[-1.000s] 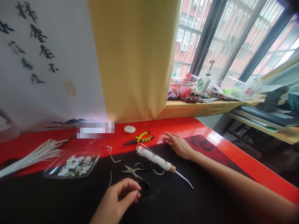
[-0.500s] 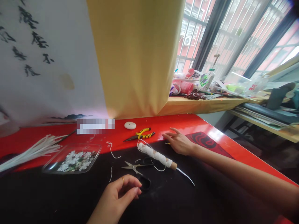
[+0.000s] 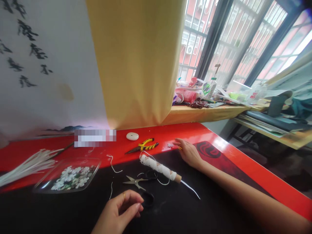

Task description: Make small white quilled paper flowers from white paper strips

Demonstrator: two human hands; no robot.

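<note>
My left hand point(image 3: 120, 209) is low in front of the scissors, thumb and fingertips together; anything pinched there is too small to make out. Close beyond its fingertips lie black-handled scissors point(image 3: 137, 182) with spread blades. My right hand point(image 3: 190, 152) rests at the mat's far edge, fingers curled on a small yellow thing point(image 3: 179, 148), mostly hidden. Beside those fingers sits a small whitish piece point(image 3: 170, 145). Between the hands lies a spool of white thread point(image 3: 158, 167) on a brown core, a white strand trailing from its near end.
Yellow-black pliers point(image 3: 142, 146) and a white oval object point(image 3: 132, 136) lie on the red table point(image 3: 170, 130). At left are a clear tray point(image 3: 97, 165) of pale flower pieces and a bundle of white strands point(image 3: 31, 165). Thread scraps point(image 3: 112, 162) lie near the tray.
My right hand has drawn in its outstretched fingers onto the small yellow thing, and the whitish piece now shows beside them. My left hand keeps its pinch. The view has shifted slightly.
</note>
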